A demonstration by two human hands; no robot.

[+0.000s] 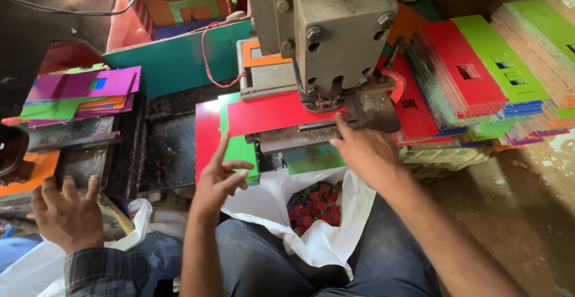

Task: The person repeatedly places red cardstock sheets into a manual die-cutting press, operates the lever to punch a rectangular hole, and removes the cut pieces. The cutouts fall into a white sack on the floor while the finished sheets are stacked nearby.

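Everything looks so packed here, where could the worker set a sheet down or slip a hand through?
Free: the dark metal bed between the purple sheet pile and the red plastic sheet, and the brown floor at right. Crowded: under the grey press head, where the right hand reaches, and the punched sheet stacks. The left hand hovers beside the white bag.

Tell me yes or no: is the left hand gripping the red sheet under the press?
No. The left hand hovers open with spread fingers near the green sheet, while the right hand reaches the red sheet at the press.
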